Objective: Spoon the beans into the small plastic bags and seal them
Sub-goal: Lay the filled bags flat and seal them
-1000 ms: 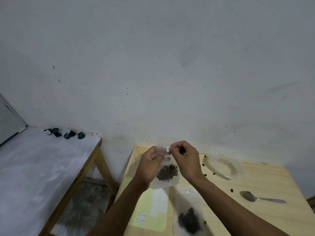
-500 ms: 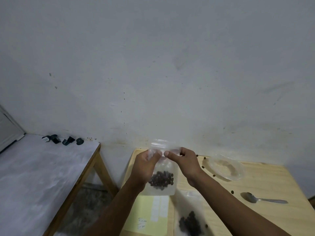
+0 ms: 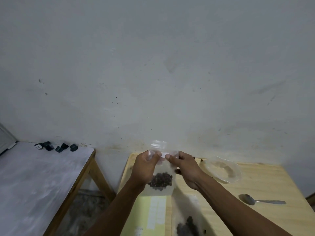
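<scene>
I hold a small clear plastic bag (image 3: 161,191) upright above the wooden table (image 3: 265,184). Dark beans (image 3: 160,181) sit in its lower half. My left hand (image 3: 144,169) pinches the top strip on the left, and my right hand (image 3: 185,167) pinches it on the right, thumbs almost touching. A second bag with beans (image 3: 187,226) lies flat near the front edge. A clear plastic bowl (image 3: 221,169) with a little residue stands to the right. A metal spoon (image 3: 260,200) lies on the table beyond my right forearm.
A yellow sheet with white labels (image 3: 151,213) lies under the held bag. A few loose beans (image 3: 202,160) are scattered near the bowl. A grey-topped bench (image 3: 34,181) with small dark objects (image 3: 58,147) stands to the left. The wall is close behind.
Both hands have lifted the bag slightly and shifted their pinch along the top strip; the thumbs now meet at its middle. The view has tilted a little.
</scene>
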Tool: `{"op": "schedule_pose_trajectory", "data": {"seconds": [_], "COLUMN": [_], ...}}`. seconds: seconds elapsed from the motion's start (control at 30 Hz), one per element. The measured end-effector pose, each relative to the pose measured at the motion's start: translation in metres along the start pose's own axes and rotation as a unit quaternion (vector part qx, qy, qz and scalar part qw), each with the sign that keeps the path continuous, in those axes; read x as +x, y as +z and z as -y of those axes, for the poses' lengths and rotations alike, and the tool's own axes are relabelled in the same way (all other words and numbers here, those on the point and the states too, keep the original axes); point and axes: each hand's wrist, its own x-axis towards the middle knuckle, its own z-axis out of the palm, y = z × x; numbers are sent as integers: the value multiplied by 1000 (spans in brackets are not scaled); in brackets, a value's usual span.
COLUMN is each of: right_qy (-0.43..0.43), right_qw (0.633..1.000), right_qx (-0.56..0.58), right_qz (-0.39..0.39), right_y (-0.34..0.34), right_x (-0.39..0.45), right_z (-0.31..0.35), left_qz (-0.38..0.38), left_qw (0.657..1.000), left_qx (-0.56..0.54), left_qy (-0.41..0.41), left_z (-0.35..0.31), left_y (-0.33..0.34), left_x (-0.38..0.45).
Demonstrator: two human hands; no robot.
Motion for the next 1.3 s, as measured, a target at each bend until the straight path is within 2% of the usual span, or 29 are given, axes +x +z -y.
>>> {"op": "schedule_pose_trajectory", "data": {"seconds": [0.17,0.27,0.33,0.43,0.53,0.6,0.7,0.83,0.97,1.07,1.3], "right_qy": [30,41,47,66,88,105,127,142,125,144,137], "right_qw": [998,998,999,995,990,985,976,972,968,957,933], "right_qx": [-43,-37,-13,4,-54,-102,-165,-185,-216,-253,-331], "right_qz": [42,37,0,-72,-98,-96,-62,-14,-4,0,5], "right_y": [-15,-24,-29,-38,-43,-43,-42,-36,-30,-29,-33], "right_x": [5,15,24,36,41,43,52,66,85,94,108], "right_z": [-15,-22,-26,-40,-64,-81,-97,-100,-109,-110,-122], "left_qz": [-54,-58,-35,45,120,135,117,99,77,64,67], "left_qw": [997,996,996,990,973,965,958,950,945,942,943], "left_qx": [-45,-39,-21,27,90,119,169,227,260,279,266], "left_qy": [-44,-56,-76,-130,-175,-193,-200,-188,-183,-176,-190], "left_z": [7,20,31,55,83,99,118,131,137,139,148], "left_y": [7,10,14,16,13,12,11,11,16,22,27], "left_x": [22,38,45,46,42,41,45,53,65,72,76]}}
